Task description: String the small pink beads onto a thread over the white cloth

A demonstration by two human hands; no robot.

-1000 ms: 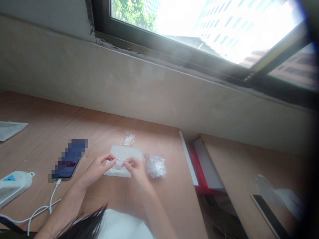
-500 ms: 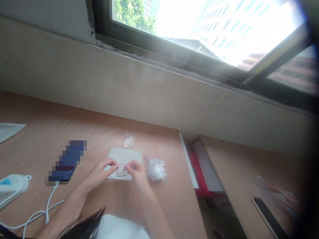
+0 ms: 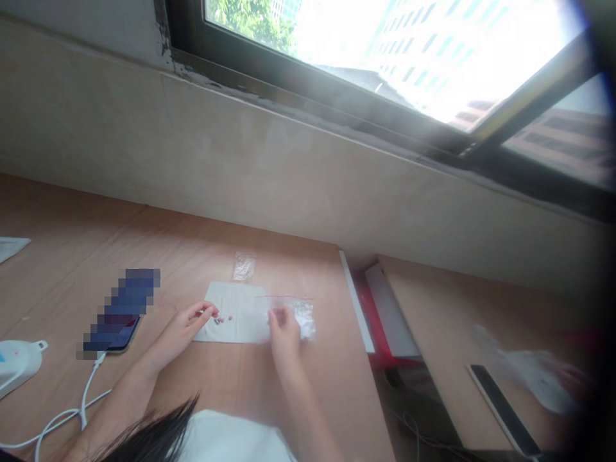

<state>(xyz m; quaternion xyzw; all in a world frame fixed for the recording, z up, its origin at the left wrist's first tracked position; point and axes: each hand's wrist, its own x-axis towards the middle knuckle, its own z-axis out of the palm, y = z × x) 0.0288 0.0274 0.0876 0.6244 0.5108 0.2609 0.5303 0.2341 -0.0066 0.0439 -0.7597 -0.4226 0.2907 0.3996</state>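
Note:
My left hand (image 3: 195,319) is over the left side of a white sheet (image 3: 240,330), thumb and forefinger pressed together. What they hold is too small to make out. Close to those fingertips lie a few small pink beads (image 3: 230,317) and a tiny dark, shiny piece (image 3: 217,320). My right hand (image 3: 285,326) is closed on a clear zip-lock bag (image 3: 305,319) with a red seal line, whose left part overlaps the sheet. Silvery wrapped contents show through the bag, and my fingers partly hide it.
A smaller clear bag (image 3: 244,266) lies beyond the sheet. To the left are a phone (image 3: 126,337), a white cable (image 3: 85,394) and a white power strip (image 3: 22,359). On the right-hand table, another person's hand (image 3: 570,378) is near clear plastic and a dark phone (image 3: 503,407).
The thin pink strand between my hands is no longer visible there. My right hand has moved right onto the zip-lock bag, which now reaches further left. Beads now show beside my left hand.

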